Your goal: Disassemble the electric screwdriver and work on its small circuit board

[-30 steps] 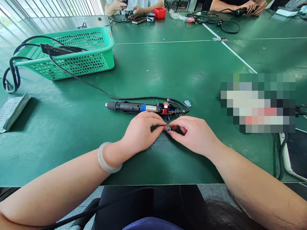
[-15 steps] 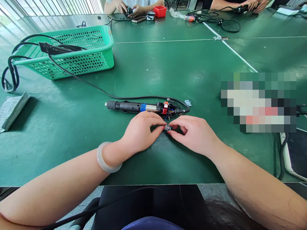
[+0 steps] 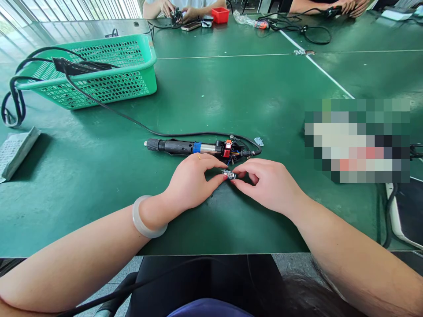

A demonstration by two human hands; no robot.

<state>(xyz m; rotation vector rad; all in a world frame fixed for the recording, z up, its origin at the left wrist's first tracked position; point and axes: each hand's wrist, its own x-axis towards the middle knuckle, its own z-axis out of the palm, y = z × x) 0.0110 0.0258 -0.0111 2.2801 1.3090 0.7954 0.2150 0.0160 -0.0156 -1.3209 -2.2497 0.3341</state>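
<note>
Between the fingertips of my left hand (image 3: 198, 180) and my right hand (image 3: 266, 182) is a small dark part with white printing (image 3: 230, 174), perhaps a little circuit board; its exact kind is too small to tell. Both hands pinch it from opposite sides, just above the table. Right behind them lies a black pen-shaped power tool (image 3: 176, 146) with its rear casing off. A blue band, a metal motor body, a red switch (image 3: 227, 149) and thin wires show in it. Its black cord (image 3: 132, 119) runs from the right end back to the left.
A green mesh basket (image 3: 109, 90) with black cords stands at the back left on the green table (image 3: 231, 97). A grey wrapped block (image 3: 18, 152) lies at far left. A blurred-out patch (image 3: 357, 141) covers things at right. Across the table, other people's hands (image 3: 185, 13) handle corded parts near a red tray (image 3: 220, 15).
The small part has turned and shifted slightly between my fingertips, so more of its printed face shows. My left hand has drawn a touch leftward; the tool stays put.
</note>
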